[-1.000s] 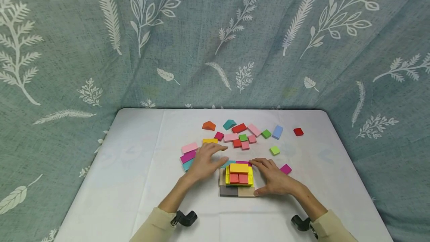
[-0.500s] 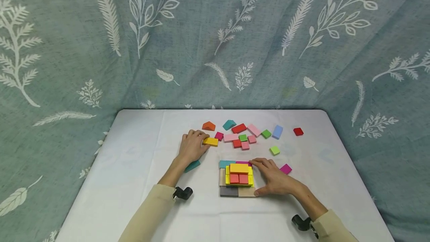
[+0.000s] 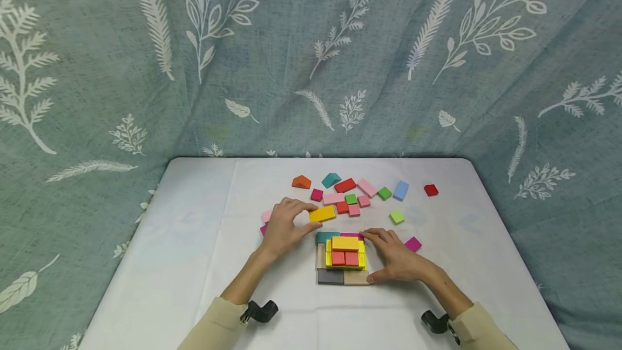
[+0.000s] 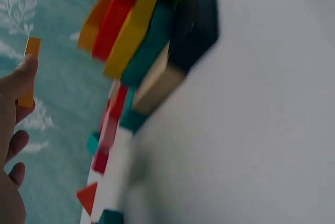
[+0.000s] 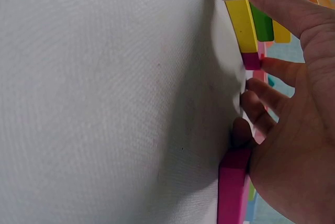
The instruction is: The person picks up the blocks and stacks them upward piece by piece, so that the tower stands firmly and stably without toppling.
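My left hand (image 3: 283, 229) pinches a yellow-orange rectangular block (image 3: 322, 214) between thumb and fingers, just behind and left of a stepped stack of blocks (image 3: 345, 244). In the left wrist view the held block (image 4: 32, 48) stands out past the thumb, apart from the stack. The stack has a bottom layer of teal, magenta, wood-coloured and dark grey blocks, with yellow and red ones above. My right hand (image 3: 396, 257) rests at its right side, thumb at the front corner and index finger at the back corner. Both look fairly straight in the right wrist view.
Loose coloured blocks, among them a pink block (image 3: 333, 199) and an orange angled block (image 3: 301, 181), lie behind the stack on the white table (image 3: 194, 263). A magenta block (image 3: 413, 244) lies beside my right hand. Pink and magenta blocks sit partly hidden behind my left hand.
My left hand reached out to the yellow-orange block, took hold of it, and has brought it rightward and nearer the stack. My right hand has stayed in place.
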Demonstrator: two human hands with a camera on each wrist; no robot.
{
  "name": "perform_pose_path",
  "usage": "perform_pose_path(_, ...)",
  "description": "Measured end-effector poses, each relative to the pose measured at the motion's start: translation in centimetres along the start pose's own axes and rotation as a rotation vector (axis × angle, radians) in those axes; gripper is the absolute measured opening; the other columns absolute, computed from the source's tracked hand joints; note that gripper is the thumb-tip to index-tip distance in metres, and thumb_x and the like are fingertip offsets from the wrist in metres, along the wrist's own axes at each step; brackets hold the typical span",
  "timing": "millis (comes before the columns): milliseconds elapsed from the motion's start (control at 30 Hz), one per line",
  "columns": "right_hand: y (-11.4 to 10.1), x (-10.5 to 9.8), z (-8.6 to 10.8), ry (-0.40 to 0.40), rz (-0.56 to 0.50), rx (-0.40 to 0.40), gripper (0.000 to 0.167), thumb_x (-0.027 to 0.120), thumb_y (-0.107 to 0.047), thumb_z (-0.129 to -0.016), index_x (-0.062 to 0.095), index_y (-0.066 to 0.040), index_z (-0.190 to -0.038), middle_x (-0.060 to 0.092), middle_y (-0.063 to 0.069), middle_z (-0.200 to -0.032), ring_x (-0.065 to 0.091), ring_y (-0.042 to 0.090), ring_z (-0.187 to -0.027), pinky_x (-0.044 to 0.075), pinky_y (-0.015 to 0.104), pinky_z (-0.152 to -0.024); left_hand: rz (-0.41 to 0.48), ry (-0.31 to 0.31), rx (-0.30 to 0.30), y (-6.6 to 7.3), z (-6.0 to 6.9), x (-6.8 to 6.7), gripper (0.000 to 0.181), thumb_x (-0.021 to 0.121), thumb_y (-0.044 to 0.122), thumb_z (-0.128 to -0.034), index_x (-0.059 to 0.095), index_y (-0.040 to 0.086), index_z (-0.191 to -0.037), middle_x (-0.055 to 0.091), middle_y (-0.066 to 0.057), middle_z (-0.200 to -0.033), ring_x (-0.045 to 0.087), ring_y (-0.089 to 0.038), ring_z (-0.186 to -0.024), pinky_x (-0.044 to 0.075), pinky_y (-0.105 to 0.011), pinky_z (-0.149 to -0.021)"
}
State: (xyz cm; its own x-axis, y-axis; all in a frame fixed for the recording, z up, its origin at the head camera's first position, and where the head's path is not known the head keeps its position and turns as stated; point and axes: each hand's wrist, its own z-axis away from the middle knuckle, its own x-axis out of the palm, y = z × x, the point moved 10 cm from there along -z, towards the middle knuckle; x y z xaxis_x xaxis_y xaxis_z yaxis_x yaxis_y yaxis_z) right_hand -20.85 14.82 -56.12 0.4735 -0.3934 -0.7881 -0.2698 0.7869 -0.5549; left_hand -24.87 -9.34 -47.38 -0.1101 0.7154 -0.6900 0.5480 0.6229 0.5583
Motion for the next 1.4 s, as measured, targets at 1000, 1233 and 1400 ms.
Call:
perform_pose_path(1000,-0.2,-0.1,0.2,0.014,-0.001,-0.037,0.107,0.090,-0.054,-0.066,0.038,-0.026,-0.155,0.034,0.001,-0.156,0.033,0.031,-0.138,0.041,0.061,-0.105,-0.146,-0.021,0.275,7.7,5.0,3.4,0.042,0.083,0.052,-0.0777,0.075,0.028,-0.111,0.062,0.010,-0.099,0.053,-0.013,-0.101,0.036,-0.039,-0.091)
perform_pose_path(1233,-0.2,-0.1,0.2,0.013,0.000,-0.035,0.106,0.089,-0.054,-0.066,0.038,-0.027,-0.155,0.035,0.002,-0.156,0.033,0.032,-0.139,0.040,0.061,-0.106,-0.138,-0.035,0.243,7.5,4.7,3.6,0.058,0.083,0.054,-0.0775,0.069,0.026,-0.126,0.060,0.005,-0.116,0.052,-0.016,-0.107,0.036,-0.038,-0.090)
perform_pose_path(1400,-0.4,-0.1,0.2,0.013,0.002,-0.040,0.106,0.089,-0.054,-0.066,0.038,-0.026,-0.155,0.035,0.003,-0.156,0.033,0.033,-0.138,0.040,0.062,-0.106,-0.105,-0.150,0.200,6.8,4.2,4.7,0.077,0.075,0.058,-0.0837,0.051,0.024,-0.148,0.051,0.006,-0.145,0.046,-0.016,-0.125,0.035,-0.041,-0.099)
